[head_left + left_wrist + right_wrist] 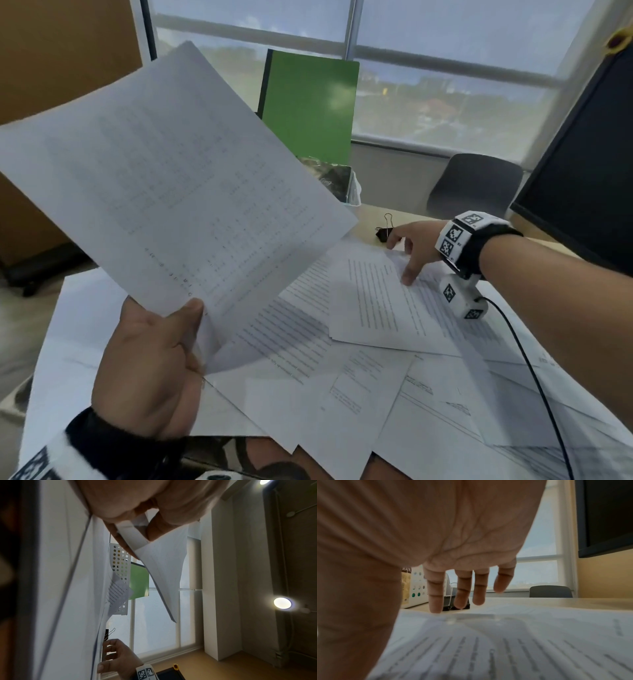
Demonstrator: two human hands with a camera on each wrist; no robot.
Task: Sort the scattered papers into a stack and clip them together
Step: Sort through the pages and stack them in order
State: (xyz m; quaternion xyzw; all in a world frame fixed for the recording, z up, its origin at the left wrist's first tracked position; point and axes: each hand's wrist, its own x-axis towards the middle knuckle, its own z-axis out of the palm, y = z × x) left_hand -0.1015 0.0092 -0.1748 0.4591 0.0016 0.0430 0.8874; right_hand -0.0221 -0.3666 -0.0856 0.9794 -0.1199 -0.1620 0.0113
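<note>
My left hand [161, 363] pinches the bottom corner of a small stack of printed sheets [164, 181] and holds it up, tilted, above the desk; the left wrist view shows the held sheets [164, 566] between thumb and fingers. Several loose printed papers [342, 359] lie scattered and overlapping on the desk. My right hand [407, 246] reaches over the far sheet [376, 294], fingers spread and straight, fingertips [435, 608] touching its far edge. A black binder clip [383, 229] stands on the desk just beyond the right hand, also seen as the clip [447, 603] behind the fingers.
A green folder [308, 106] leans upright in a white perforated organizer [418, 588] at the desk's back. A dark monitor [582, 164] stands at the right, a grey chair [476, 185] beyond the desk. A black cable [534, 370] runs from my right wrist.
</note>
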